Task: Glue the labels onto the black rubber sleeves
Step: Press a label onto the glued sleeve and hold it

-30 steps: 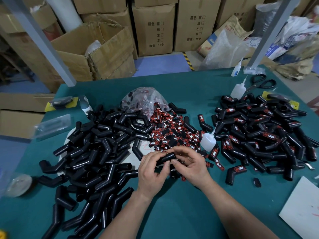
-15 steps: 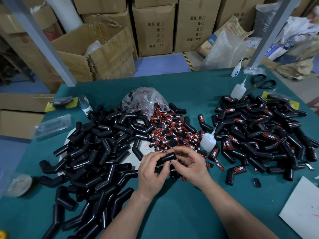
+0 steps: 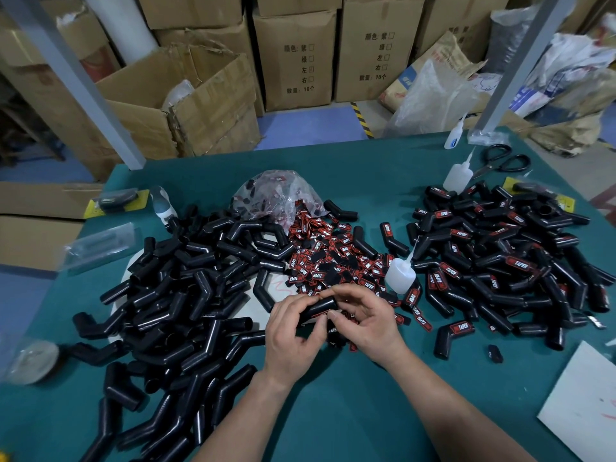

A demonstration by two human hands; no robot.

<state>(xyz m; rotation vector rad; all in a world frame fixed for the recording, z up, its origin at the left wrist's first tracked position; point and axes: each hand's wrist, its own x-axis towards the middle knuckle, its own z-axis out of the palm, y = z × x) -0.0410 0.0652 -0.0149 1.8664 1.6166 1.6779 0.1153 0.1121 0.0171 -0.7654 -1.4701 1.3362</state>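
Note:
My left hand point(image 3: 293, 331) and my right hand point(image 3: 370, 320) hold one black rubber sleeve point(image 3: 319, 307) between them above the green table, fingers curled round it. A red-and-black label under my right fingertips is mostly hidden. A heap of plain black sleeves point(image 3: 186, 295) lies on the left. Sleeves carrying red labels point(image 3: 500, 261) are piled on the right. Loose red-and-black labels point(image 3: 333, 261) are spread in the middle, just beyond my hands. A small white glue bottle point(image 3: 400, 275) stands right of them.
A clear bag with more labels point(image 3: 276, 195) sits behind the label pile. Two more glue bottles point(image 3: 458, 175) and scissors point(image 3: 503, 160) lie at the back right. White paper point(image 3: 583, 405) lies at the front right. Cardboard boxes point(image 3: 293, 58) stand behind the table point(image 3: 333, 411).
Both hands stay in the same spot on the sleeve; only slight finger movement shows.

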